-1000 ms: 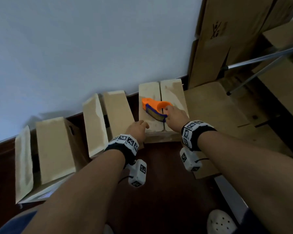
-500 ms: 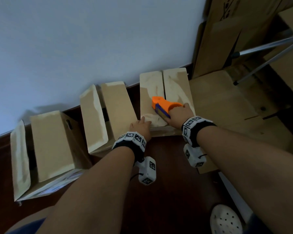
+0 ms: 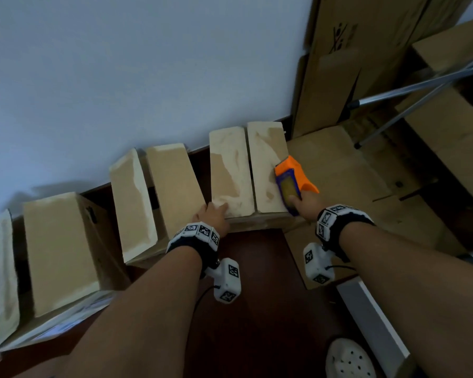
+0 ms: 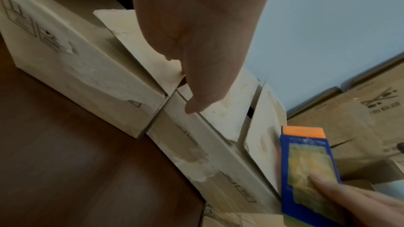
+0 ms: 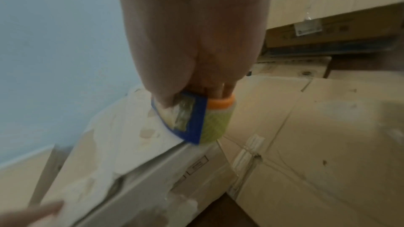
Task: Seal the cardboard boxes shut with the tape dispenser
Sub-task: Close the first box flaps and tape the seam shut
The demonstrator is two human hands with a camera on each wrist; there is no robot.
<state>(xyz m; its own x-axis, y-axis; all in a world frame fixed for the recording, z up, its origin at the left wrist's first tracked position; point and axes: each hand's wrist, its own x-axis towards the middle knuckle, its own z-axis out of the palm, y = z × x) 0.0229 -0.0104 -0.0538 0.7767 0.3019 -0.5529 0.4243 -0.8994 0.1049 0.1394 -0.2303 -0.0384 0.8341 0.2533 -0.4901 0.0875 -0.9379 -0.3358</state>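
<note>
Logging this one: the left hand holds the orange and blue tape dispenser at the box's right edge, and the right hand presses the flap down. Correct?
Not quite: the hands are swapped. The head view shows the right hand holding the orange and blue tape dispenser at the box's right edge, and the left hand pressing the flap down.

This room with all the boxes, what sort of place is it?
Probably a storeroom or packing corner: open cardboard boxes lined along a bare wall, flattened cartons stacked beside them, a tape dispenser in hand.
</note>
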